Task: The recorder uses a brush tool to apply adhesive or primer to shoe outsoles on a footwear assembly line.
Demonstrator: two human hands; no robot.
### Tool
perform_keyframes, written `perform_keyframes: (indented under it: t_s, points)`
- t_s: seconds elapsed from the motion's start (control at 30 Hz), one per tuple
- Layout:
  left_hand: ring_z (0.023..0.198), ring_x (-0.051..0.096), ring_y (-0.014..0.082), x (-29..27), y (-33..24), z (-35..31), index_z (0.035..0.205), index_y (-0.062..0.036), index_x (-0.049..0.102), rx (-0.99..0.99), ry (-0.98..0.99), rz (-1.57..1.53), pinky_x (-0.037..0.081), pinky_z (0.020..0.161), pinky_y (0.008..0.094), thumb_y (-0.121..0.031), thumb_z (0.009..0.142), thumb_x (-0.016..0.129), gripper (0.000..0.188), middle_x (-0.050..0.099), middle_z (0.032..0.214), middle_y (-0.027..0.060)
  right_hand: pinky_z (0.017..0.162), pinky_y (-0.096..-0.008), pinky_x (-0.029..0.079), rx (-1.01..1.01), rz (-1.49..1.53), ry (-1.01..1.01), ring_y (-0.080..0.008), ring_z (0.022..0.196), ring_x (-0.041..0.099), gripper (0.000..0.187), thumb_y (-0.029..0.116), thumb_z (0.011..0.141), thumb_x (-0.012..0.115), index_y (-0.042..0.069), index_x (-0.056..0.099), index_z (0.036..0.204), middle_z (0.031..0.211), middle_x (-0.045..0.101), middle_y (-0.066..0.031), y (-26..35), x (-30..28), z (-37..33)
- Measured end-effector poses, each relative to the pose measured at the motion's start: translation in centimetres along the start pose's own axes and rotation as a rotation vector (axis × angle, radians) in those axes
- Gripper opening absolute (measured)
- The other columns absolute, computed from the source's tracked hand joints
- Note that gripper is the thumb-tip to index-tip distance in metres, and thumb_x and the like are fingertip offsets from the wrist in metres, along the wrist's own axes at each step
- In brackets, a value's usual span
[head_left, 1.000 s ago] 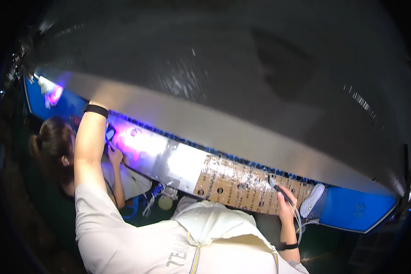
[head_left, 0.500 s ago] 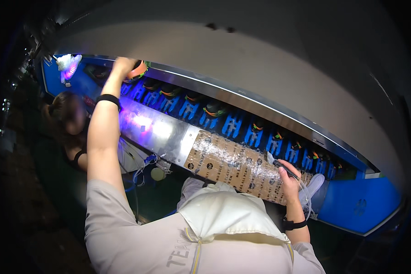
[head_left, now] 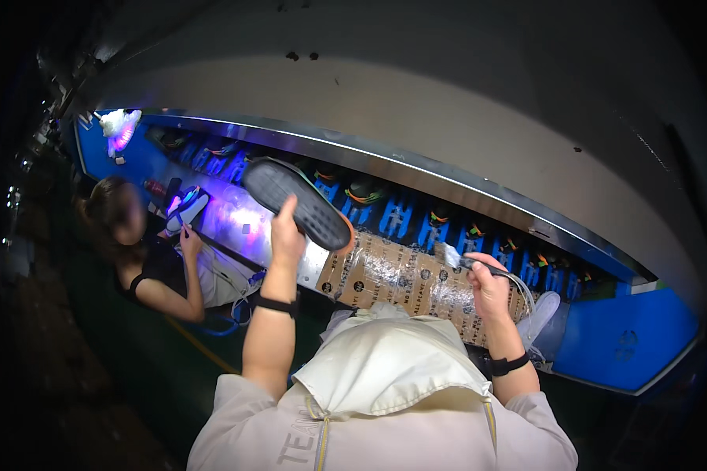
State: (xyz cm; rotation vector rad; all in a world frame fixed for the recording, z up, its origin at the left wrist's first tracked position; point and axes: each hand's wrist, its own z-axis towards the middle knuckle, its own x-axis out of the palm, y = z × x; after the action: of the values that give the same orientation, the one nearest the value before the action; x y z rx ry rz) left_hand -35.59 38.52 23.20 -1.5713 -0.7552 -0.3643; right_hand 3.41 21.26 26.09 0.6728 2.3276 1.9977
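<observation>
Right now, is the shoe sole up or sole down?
Sole up: the shoe, held in the left hand, shows its dark treaded sole to the camera.

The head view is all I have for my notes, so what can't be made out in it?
- Shoe sole: upper side faces away.
- Brush bristles: too small.
- Right hand grip: fingers curl over handle.
- Shoes on the blue racks: small, shadowed under the metal rim.
</observation>
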Motion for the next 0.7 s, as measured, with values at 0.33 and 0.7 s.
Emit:
perform_keyframes:
  t_s: [0.33, 0.7]
  points:
    - [0.138, 0.052, 0.0398, 5.2, 5.1, -8.0, 0.152, -0.0024, 0.045, -0.416, 0.374, -0.435, 0.039, 0.119, 0.0529, -0.074, 0.101, 0.041, 0.088, 0.055, 0.149, 0.0210, 0.083, -0.0279, 0.052, -0.187, -0.187, 0.400, -0.0123, 0.088, 0.065, 0.024, 0.011, 0.093, 0.071, 0.000, 0.077, 0.113, 0.097, 0.075, -0.0051, 4.4, 11.5, 4.3]
    - [0.148, 0.042, 0.0254, 10.4, 8.3, -10.6, 0.159, -0.0104, 0.037, -0.336, 0.398, -0.160, 0.030, 0.125, 0.0425, -0.060, 0.111, 0.022, 0.071, 0.046, 0.159, 0.0090, 0.083, -0.0278, 0.054, -0.284, -0.202, 0.265, -0.0110, 0.090, 0.066, 0.024, 0.013, 0.096, 0.070, 0.000, 0.075, 0.115, 0.099, 0.075, -0.0049, 2.9, 13.2, 6.8]
